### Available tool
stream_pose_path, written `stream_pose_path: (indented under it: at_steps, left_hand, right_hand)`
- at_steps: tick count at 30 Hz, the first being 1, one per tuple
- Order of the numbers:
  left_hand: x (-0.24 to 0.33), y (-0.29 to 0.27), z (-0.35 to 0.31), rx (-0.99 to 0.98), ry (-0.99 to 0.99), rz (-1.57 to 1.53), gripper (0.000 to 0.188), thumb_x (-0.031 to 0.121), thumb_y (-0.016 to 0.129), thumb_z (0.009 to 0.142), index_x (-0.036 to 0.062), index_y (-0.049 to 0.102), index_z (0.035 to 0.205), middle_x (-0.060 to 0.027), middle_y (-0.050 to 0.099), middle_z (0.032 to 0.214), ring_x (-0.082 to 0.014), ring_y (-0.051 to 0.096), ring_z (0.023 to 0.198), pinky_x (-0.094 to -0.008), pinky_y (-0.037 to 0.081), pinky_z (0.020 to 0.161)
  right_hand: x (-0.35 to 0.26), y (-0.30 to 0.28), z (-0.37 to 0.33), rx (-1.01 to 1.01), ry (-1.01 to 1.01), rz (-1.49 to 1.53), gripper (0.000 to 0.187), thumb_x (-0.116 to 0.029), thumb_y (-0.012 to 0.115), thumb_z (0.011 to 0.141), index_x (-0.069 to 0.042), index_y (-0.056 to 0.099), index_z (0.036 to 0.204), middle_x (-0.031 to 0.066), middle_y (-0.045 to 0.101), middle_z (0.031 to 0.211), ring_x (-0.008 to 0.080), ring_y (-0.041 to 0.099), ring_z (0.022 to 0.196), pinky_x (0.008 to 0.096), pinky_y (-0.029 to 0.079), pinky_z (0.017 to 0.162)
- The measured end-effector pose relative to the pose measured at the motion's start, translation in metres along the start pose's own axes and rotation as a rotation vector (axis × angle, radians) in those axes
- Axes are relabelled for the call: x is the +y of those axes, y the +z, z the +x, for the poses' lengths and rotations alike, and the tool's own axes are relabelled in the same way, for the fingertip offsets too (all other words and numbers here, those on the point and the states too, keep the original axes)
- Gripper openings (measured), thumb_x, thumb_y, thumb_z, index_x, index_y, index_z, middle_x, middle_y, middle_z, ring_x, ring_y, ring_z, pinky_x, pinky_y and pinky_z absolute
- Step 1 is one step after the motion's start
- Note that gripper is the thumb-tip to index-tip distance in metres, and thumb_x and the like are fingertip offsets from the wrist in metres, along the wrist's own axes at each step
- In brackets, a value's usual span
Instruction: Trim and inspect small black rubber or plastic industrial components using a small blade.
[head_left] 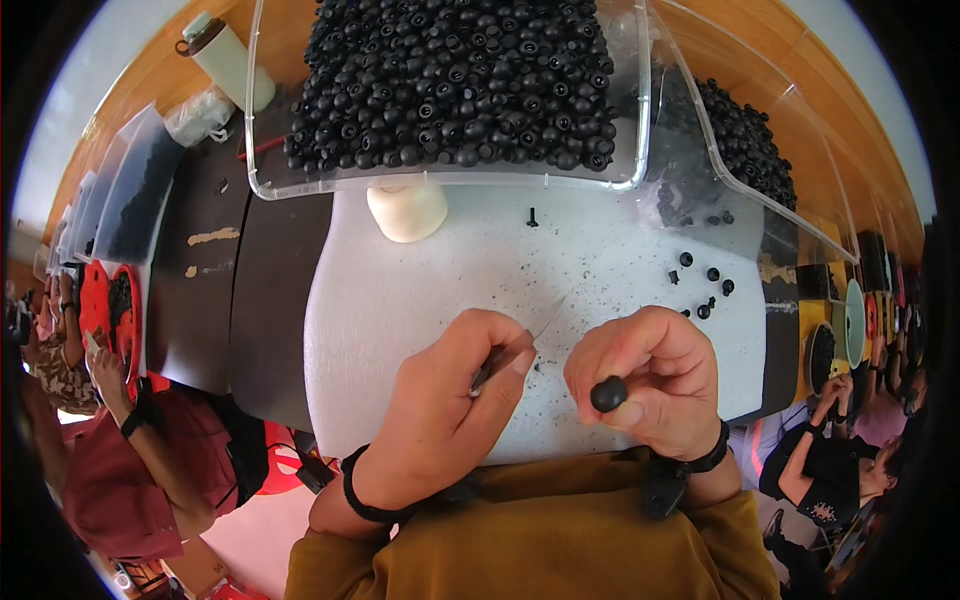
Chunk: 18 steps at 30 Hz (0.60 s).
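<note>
My left hand [450,385] is closed round a small knife [546,319], its thin pointed blade slanting up and to the right over the white work sheet [390,300]. Just to the right, my right hand [655,375] pinches a round black knob-like part [608,394] between thumb and fingers. Blade and part are apart. Tiny dark scraps are scattered on the sheet beyond both hands. Several loose black parts [713,274] lie at the sheet's right side, and a black stem-shaped piece [532,217] lies farther back.
A clear bin [645,120] full of black parts stands at the back. Another clear bin [715,150] is at back right. A cream-coloured rounded object [408,212] sits below the first bin's edge. A bottle [232,70] stands back left. People work at both sides.
</note>
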<state>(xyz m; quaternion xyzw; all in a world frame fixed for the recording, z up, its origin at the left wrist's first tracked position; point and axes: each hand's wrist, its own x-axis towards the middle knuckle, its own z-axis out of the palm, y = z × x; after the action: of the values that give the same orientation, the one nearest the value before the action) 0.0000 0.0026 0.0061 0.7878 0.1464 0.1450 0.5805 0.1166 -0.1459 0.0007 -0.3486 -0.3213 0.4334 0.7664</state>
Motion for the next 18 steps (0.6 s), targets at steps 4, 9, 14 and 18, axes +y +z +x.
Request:
stream_pose_path:
  at_steps: [4,9,14,18]
  left_hand:
    - [-0.002,0.000,-0.002,-0.033,-0.008,0.018,0.008,0.002,0.055,0.083,0.0024,0.051,0.090,-0.0083,0.055,0.072,-0.0150,0.054,0.061,-0.0258,0.044,0.057]
    - [-0.004,-0.003,-0.006,-0.053,-0.051,-0.055,0.009,0.007,0.054,0.087,-0.0003,0.054,0.092,0.0004,0.052,0.072,-0.0051,0.045,0.067,-0.0204,0.039,0.061]
    - [-0.010,-0.002,-0.007,-0.094,-0.024,-0.107,0.008,0.005,0.054,0.086,-0.0006,0.054,0.092,-0.0005,0.053,0.073,-0.0056,0.046,0.066,-0.0207,0.039,0.061]
    - [-0.014,-0.003,-0.007,-0.091,-0.005,-0.121,0.008,0.004,0.054,0.086,-0.0008,0.054,0.092,-0.0019,0.055,0.073,-0.0060,0.047,0.066,-0.0211,0.039,0.061]
  right_hand:
    - [-0.013,-0.003,0.002,0.074,-0.065,-0.151,0.022,0.003,0.063,0.078,0.002,0.052,0.096,0.0093,0.059,0.090,0.0124,0.056,0.081,0.0244,0.045,0.074]
    - [-0.078,-0.026,0.011,0.562,-0.499,-0.735,0.018,-0.002,0.062,0.079,0.000,0.054,0.095,0.0064,0.059,0.082,0.0097,0.054,0.073,0.0196,0.042,0.068]
    - [-0.115,-0.075,0.029,0.876,-0.594,-1.480,0.026,-0.002,0.064,0.079,0.000,0.056,0.103,0.0067,0.058,0.094,0.0129,0.055,0.081,0.0233,0.044,0.074]
    - [-0.095,-0.042,0.050,0.644,-0.766,-1.891,0.026,-0.001,0.065,0.075,-0.002,0.059,0.101,0.0122,0.057,0.099,0.0230,0.055,0.090,0.0299,0.045,0.077]
